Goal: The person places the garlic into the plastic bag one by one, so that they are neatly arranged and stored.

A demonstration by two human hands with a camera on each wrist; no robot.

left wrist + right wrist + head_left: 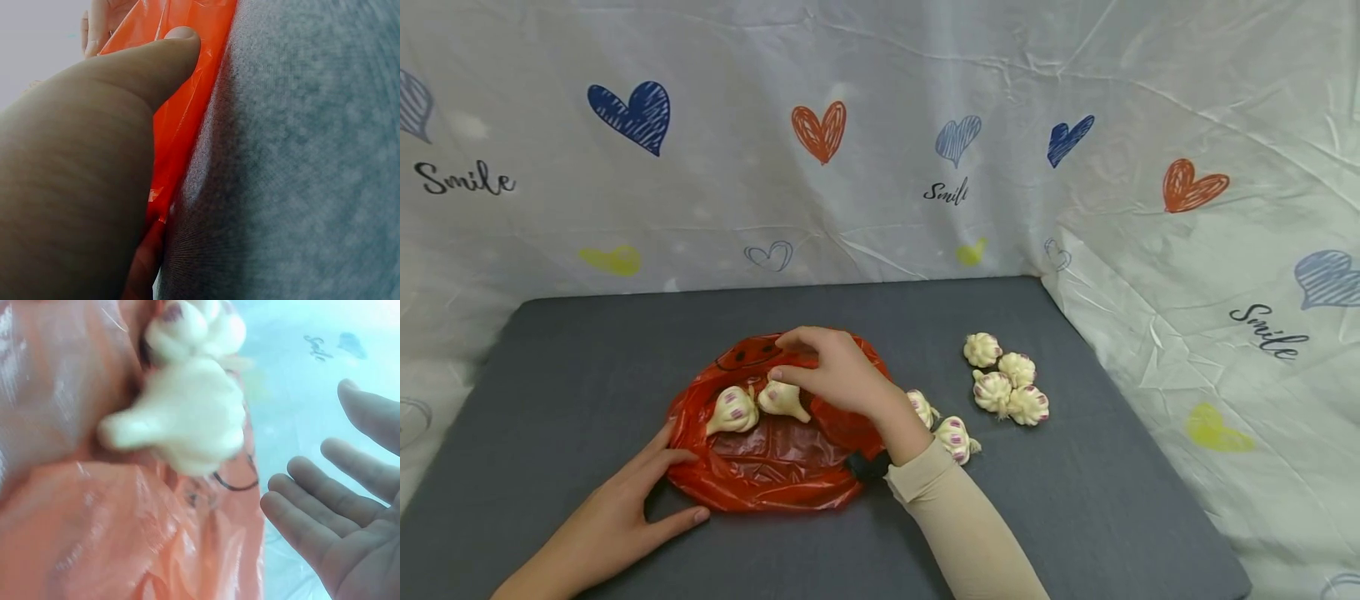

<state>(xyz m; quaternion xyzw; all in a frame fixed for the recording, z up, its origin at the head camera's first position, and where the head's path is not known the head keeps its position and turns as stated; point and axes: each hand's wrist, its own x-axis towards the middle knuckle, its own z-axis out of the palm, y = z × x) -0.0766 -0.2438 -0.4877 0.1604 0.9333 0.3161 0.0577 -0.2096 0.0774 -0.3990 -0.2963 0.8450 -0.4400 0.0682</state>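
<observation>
An open red plastic bag [775,492] lies on the dark grey table with two garlic bulbs, one garlic bulb [733,410] at its left and a second garlic bulb [783,400] beside it. My right hand [838,371] hovers over the bag. Its fingers are spread and hold nothing; in the right wrist view the hand [350,525] is apart from the nearer bulb [187,419]. At the bag's left edge, my left hand [617,517] touches the plastic with extended fingers, its thumb apart from them. The left wrist view shows the thumb [169,59] in front of the red plastic.
Right of the bag, two garlic bulbs [955,439] lie partly behind my right forearm. Farther right sits a cluster of several more bulbs [992,392]. A small black thing [867,465] is by my right wrist. White sheeting [880,208] with printed hearts stands behind the table.
</observation>
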